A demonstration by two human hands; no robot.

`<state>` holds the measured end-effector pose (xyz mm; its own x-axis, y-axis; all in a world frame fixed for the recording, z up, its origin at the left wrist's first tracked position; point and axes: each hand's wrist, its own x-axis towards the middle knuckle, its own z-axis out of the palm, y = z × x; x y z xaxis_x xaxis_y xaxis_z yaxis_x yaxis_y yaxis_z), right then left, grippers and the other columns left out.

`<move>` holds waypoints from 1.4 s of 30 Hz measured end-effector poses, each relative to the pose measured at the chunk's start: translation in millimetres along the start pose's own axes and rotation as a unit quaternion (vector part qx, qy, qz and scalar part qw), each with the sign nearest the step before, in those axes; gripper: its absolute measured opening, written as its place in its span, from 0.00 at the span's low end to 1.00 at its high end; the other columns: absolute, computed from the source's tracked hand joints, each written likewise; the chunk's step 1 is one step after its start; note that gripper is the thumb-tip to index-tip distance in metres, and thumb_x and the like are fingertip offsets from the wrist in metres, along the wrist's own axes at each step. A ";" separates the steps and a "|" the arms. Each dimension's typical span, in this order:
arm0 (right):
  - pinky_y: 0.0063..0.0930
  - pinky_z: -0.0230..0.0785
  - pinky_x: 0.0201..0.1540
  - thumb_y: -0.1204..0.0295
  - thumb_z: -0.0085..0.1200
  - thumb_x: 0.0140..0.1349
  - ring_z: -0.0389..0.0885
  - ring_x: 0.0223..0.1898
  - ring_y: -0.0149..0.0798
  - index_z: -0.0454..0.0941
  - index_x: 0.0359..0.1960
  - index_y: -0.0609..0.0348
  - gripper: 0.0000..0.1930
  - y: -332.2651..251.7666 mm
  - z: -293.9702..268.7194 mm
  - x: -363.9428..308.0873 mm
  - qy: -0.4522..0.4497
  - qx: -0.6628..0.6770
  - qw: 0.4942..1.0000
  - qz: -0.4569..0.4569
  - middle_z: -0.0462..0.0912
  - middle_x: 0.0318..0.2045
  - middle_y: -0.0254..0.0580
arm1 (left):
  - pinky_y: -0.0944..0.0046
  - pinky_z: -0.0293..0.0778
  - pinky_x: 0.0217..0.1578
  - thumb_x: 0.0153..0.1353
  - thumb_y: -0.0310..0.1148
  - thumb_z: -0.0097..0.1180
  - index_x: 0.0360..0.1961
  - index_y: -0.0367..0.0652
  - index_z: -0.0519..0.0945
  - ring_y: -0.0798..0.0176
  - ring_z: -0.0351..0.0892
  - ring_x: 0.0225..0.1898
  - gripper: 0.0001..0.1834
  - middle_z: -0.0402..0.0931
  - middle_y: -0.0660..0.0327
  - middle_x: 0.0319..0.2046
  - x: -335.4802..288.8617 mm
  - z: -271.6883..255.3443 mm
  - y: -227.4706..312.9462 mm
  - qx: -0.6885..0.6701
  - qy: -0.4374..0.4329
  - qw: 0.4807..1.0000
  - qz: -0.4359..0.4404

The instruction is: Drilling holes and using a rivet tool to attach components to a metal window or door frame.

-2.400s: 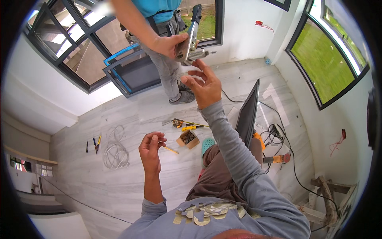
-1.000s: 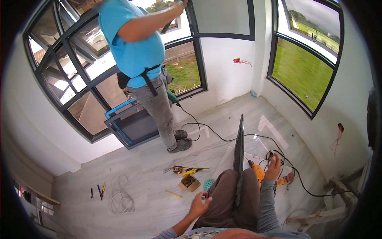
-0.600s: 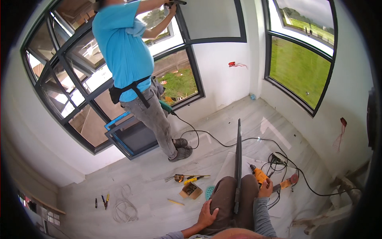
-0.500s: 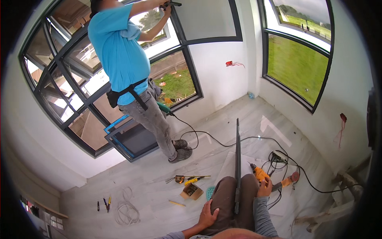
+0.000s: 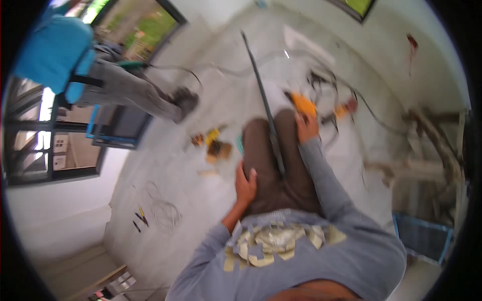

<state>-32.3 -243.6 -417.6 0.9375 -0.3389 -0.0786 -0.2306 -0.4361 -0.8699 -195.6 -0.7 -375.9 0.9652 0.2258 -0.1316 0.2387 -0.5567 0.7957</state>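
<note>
Between the knees (image 5: pixel 257 126) I saw the thin dark panel (image 5: pixel 265 100) standing on edge, seemingly pinched there so the legs steadied it and freed both hands. The right hand (image 5: pixel 307 129) met the orange drill (image 5: pixel 303 104) near the knees, though blur kept me from telling whether its grip was closed. The left hand (image 5: pixel 245 187) lay on the left thigh (image 5: pixel 258 155), its grip slack and empty, probably resting. A cardboard box (image 5: pixel 225 150) stood on the floor (image 5: pixel 201 236) nearby.

Pale floor (image 5: pixel 216 103) with a bright light patch (image 5: pixel 309 42), white walls (image 5: pixel 55 203), dark-framed windows (image 5: pixel 143 31), rough timber stand (image 5: pixel 443 148) at right
</note>
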 end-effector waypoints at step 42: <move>0.32 0.72 0.50 0.65 0.57 0.61 0.80 0.44 0.43 0.81 0.41 0.61 0.13 -37.2 -11.5 -15.9 0.025 0.036 0.998 -0.041 0.80 0.41 0.47 | 0.53 0.57 0.65 0.65 0.38 0.49 0.65 0.31 0.61 0.41 0.64 0.64 0.31 0.65 0.39 0.62 1.4 -10.0 19.5 -0.012 -0.040 0.999 0.026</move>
<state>-41.6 -231.7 -378.4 0.9381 -0.3459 0.0164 -0.1330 -0.4039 -0.9051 -190.6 -3.2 -354.7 0.9817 0.1328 -0.1362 0.1872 -0.5465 0.8163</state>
